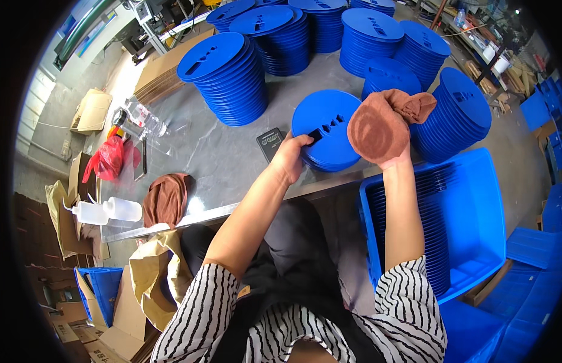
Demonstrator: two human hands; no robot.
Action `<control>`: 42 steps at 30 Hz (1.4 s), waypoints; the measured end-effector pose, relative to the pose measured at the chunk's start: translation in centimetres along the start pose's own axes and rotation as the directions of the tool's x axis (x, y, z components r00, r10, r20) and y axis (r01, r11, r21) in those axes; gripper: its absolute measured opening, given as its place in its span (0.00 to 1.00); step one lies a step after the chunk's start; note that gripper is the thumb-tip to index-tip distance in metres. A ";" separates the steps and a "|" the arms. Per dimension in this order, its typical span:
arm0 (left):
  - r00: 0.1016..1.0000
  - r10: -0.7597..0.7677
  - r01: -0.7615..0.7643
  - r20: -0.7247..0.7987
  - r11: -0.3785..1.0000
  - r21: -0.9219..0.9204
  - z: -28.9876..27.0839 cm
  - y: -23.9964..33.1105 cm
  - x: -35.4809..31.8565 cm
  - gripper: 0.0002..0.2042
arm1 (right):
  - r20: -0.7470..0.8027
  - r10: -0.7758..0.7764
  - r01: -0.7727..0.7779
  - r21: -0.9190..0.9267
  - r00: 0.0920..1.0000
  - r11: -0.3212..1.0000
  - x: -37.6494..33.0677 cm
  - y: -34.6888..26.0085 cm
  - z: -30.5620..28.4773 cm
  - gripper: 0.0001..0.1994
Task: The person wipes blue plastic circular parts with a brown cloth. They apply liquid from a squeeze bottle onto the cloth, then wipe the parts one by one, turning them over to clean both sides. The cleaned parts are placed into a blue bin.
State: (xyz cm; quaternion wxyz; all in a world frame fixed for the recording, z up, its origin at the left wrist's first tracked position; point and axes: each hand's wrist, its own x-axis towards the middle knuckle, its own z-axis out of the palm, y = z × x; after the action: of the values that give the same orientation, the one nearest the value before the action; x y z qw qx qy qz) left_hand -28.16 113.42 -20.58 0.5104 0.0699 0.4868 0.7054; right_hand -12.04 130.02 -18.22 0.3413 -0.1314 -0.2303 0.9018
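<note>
A short stack of round blue plastic discs [323, 115] stands near the table's front edge, its top disc pierced by small cut-outs. My left hand [290, 158] grips the left rim of this top disc, thumb laid over its face; the other fingers are mostly hidden. Beside the stack's right edge is my right hand, gripping a brown cloth [378, 130] that covers its fingers. The cloth has a darker, damp-looking patch and is bunched at its upper right. Close to my left hand lies a small black device [269, 141].
Tall disc stacks [223, 78] line the table's [220, 151] far side. At right, a blue bin [474, 218] holds a row of discs. Two squeeze bottles [122, 209], another brown cloth [166, 198], a red bag [108, 158] and a clear bottle [147, 120] lie at left.
</note>
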 end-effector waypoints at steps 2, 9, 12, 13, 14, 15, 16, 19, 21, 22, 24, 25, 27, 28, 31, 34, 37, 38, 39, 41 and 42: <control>0.997 0.083 -0.083 0.003 0.996 0.034 0.2 0.1 -0.5 0.32 | 0.023 -0.051 0.051 0.010 0.998 0.999 -0.4 0.3 0.6 0.15; 0.921 0.358 -0.369 0.152 0.928 0.053 0.2 2.5 -10.3 0.48 | 0.501 0.057 -0.477 0.774 0.863 0.417 -5.8 2.1 0.9 0.23; 0.923 0.364 -0.376 0.122 0.921 0.100 -3.5 0.7 -15.5 0.49 | 0.486 0.133 -0.489 0.743 0.864 0.457 -13.3 4.7 4.8 0.24; 0.932 0.348 -0.356 0.098 0.931 0.083 -4.5 0.2 -17.2 0.49 | 0.464 0.155 -0.479 0.743 0.872 0.468 -14.9 5.9 5.0 0.23; 0.940 0.334 -0.338 0.069 0.939 0.064 -5.6 -0.3 -19.2 0.49 | 0.441 0.184 -0.472 0.740 0.878 0.478 -16.4 7.2 4.8 0.23; 0.947 0.317 -0.319 0.046 0.946 0.050 -6.6 -0.8 -20.8 0.50 | 0.415 0.210 -0.463 0.741 0.885 0.486 -17.5 8.7 4.5 0.23; 0.955 0.295 -0.295 -0.022 0.956 -0.009 -7.4 -1.8 -22.3 0.49 | 0.392 0.235 -0.457 0.742 0.890 0.491 -18.4 10.0 4.0 0.22; 0.953 0.245 -0.281 -0.180 0.935 -0.215 -9.8 -5.9 -25.4 0.47 | 0.326 0.291 -0.435 0.729 0.900 0.528 -20.7 13.1 2.8 0.22; 0.958 0.199 -0.266 -0.208 0.888 -0.375 -11.6 -9.1 -26.3 0.47 | 0.284 0.319 -0.422 0.708 0.904 0.566 -21.6 14.7 1.9 0.21; 0.961 0.184 -0.258 -0.206 0.865 -0.431 -12.5 -10.4 -26.4 0.47 | 0.260 0.317 -0.405 0.691 0.912 0.599 -21.8 15.3 1.6 0.21; 0.970 0.169 -0.236 -0.173 0.820 -0.521 -13.2 -11.6 -26.5 0.46 | 0.203 0.291 -0.353 0.625 0.935 0.697 -21.9 15.7 1.6 0.21; 0.966 0.173 -0.250 -0.193 0.815 -0.523 -13.6 -12.0 -26.6 0.46 | 0.151 0.268 -0.307 0.547 0.951 0.779 -21.8 15.9 1.7 0.21; 0.955 0.190 -0.284 -0.226 0.803 -0.523 -13.9 -12.3 -26.8 0.47 | -0.060 0.212 -0.207 0.074 0.975 0.975 -21.1 15.5 3.7 0.20; 0.952 0.180 -0.287 -0.249 0.809 -0.513 -14.1 -12.3 -27.3 0.48 | 0.148 0.079 -0.051 -0.187 0.986 0.981 -21.0 15.9 3.2 0.22; 0.969 0.130 -0.235 -0.212 0.760 -0.606 -14.3 -11.5 -28.3 0.49 | 0.352 -0.156 0.374 -0.723 0.923 0.581 -20.5 17.4 3.1 0.16; 0.962 0.213 -0.271 -0.170 0.791 -0.548 -14.7 -11.6 -28.4 0.48 | 0.250 -0.183 0.302 -0.619 0.951 0.725 -20.0 20.0 3.6 0.10; 0.946 0.250 -0.319 -0.206 0.824 -0.468 -14.5 -12.0 -28.2 0.47 | 0.251 -0.269 0.346 -0.848 0.930 0.403 -19.4 23.1 0.9 0.31; 0.940 0.253 -0.334 -0.229 0.816 -0.471 -14.7 -12.3 -28.4 0.47 | 0.255 -0.259 0.338 -0.872 0.931 0.355 -19.5 23.8 0.6 0.40; 0.937 0.251 -0.339 -0.243 0.819 -0.463 -14.9 -12.4 -28.5 0.46 | 0.241 -0.249 0.317 -0.888 0.938 0.334 -19.8 24.2 0.4 0.41; 0.933 0.244 -0.343 -0.266 0.826 -0.447 -15.0 -12.3 -28.7 0.46 | 0.323 -0.053 0.326 -0.914 0.945 0.242 -20.1 23.1 0.1 0.43; 0.934 0.247 -0.343 -0.260 0.827 -0.446 -15.2 -12.5 -28.8 0.46 | 0.308 0.049 0.278 -0.907 0.950 0.316 -20.2 22.2 0.1 0.45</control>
State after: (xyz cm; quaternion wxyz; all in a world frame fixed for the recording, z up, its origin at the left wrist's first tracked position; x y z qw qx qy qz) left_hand -15.62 81.42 -26.44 0.3469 -0.0533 0.3243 0.8784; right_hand -9.60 101.63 -27.79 0.2284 -0.1597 -0.7650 0.5806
